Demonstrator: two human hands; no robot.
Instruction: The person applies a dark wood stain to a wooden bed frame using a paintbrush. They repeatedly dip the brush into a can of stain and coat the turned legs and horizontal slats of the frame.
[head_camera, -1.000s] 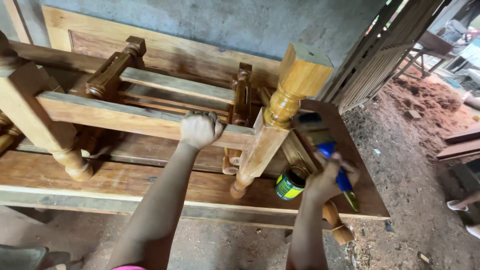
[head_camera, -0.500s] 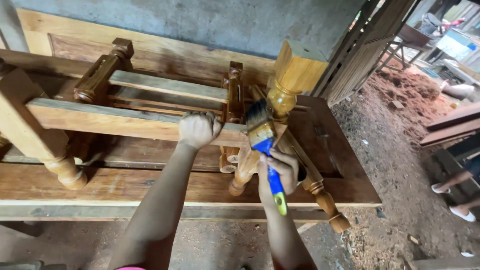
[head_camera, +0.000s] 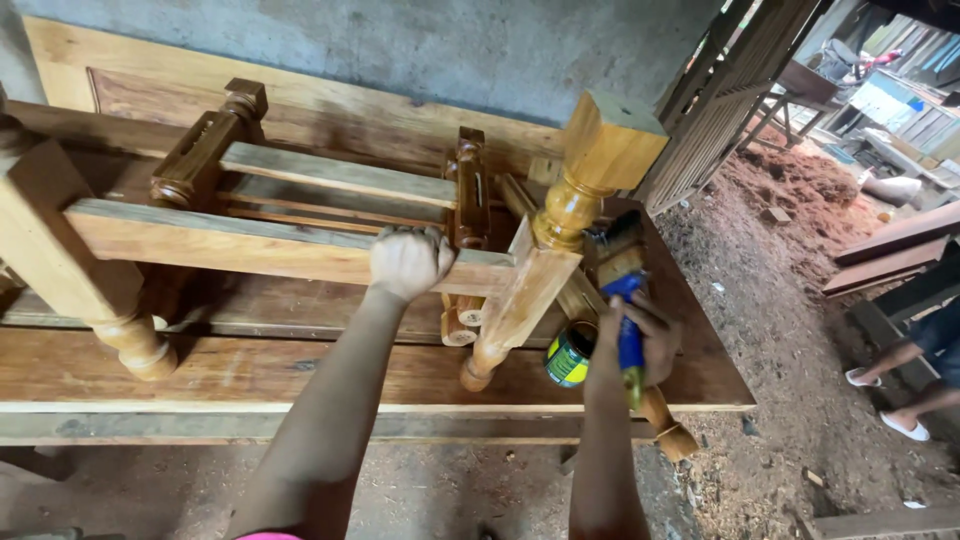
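A wooden table frame (head_camera: 250, 245) with turned legs lies tipped on a wide wooden panel (head_camera: 300, 370). My left hand (head_camera: 408, 262) grips its horizontal rail near the turned leg (head_camera: 560, 230). My right hand (head_camera: 640, 340) is closed around the blue handle of a paintbrush (head_camera: 620, 270), whose bristles rest beside the right face of that leg. A small green and yellow can (head_camera: 570, 355) stands on the panel just left of my right hand, below the leg.
A grey wall (head_camera: 400, 50) backs the panel. A slatted wooden frame (head_camera: 730, 90) leans at the right. Reddish sawdust (head_camera: 800, 180) covers the ground. Another person's legs and sandalled feet (head_camera: 900, 385) show at the right edge, near stacked planks (head_camera: 890, 250).
My right hand has swung the brush from the left side of the leg to its right side, a little higher. My left hand has stayed on the rail.
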